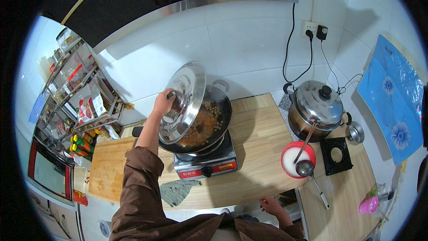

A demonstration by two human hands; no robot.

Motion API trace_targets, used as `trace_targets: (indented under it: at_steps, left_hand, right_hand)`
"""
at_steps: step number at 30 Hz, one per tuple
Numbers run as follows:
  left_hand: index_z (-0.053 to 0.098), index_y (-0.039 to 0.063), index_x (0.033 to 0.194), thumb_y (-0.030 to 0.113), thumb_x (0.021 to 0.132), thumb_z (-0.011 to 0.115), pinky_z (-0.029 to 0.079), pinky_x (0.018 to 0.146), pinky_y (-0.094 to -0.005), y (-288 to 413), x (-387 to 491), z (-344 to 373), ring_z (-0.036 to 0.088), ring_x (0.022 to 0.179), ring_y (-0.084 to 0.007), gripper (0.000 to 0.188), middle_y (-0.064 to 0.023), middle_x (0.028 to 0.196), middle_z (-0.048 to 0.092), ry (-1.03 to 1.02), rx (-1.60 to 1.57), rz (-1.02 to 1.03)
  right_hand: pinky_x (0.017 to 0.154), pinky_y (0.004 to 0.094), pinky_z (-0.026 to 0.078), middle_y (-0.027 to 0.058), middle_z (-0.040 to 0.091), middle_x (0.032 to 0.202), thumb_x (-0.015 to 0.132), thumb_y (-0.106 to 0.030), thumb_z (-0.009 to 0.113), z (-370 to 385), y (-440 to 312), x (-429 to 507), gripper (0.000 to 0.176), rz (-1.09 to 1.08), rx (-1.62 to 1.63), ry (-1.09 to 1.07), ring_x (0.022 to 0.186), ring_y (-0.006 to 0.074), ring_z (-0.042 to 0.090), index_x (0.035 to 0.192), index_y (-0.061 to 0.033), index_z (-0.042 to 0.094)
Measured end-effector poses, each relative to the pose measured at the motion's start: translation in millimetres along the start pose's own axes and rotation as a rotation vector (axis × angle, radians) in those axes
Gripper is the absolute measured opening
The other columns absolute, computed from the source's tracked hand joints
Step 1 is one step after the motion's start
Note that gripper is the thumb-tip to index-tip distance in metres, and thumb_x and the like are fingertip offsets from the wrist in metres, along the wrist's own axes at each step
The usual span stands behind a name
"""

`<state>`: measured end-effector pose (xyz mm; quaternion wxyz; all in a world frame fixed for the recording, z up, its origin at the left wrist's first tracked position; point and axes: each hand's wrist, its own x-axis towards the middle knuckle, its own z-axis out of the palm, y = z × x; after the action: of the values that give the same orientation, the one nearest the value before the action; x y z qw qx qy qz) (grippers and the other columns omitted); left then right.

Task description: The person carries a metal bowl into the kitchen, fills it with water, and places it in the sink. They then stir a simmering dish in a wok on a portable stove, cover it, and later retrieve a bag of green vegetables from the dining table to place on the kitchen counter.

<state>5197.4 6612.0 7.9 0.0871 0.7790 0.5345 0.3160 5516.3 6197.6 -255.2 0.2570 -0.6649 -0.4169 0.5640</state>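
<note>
My left hand [164,102] grips the knob of a steel-rimmed pan lid [187,107], held tilted over the left side of a black wok [229,113]. Brown, bubbling food with small round pieces [202,127] shows in the wok, which rests on a portable gas stove [205,165]. My right hand [270,205] hangs low by the counter's front edge, with its fingers curled; nothing shows in it. A red bowl [311,150] of whitish liquid stands to the right of the stove, with chopsticks [305,143] and a steel ladle [305,168] across it.
A large lidded pot [314,110] stands at the back right beside a small metal bowl [355,132] and a black stove part [336,156]. At left are a wooden cutting board [110,167] and a crowded rack [83,90]. A cloth [179,190] lies before the stove.
</note>
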Motion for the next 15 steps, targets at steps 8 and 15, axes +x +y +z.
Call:
trace_targets:
  at_steps: [8,15]
  left_hand:
    - [0.055,0.005,0.103,0.008,0.079,0.055,0.044,0.064,-0.0338,17,-2,-10,0.059,0.071,-0.0268,0.024,-0.0168,0.08,0.061,0.013,-0.083,-0.044]
    - [0.047,0.008,0.116,0.007,0.085,0.047,0.041,0.057,-0.0262,18,-12,-32,0.046,0.061,-0.0109,0.032,-0.0052,0.077,0.054,0.101,-0.736,-0.341]
  right_hand:
    - [0.056,0.0316,0.049,0.0125,0.059,0.075,0.083,-0.021,0.052,-3,-2,0,0.025,0.01,-0.014,-0.008,0.063,0.0193,0.06,0.097,-0.0001,0.053]
    - [0.062,0.0347,0.048,0.0151,0.061,0.079,0.083,-0.026,0.049,-7,24,13,0.03,-0.058,-0.146,0.006,0.066,0.0214,0.06,0.096,0.0003,0.054]
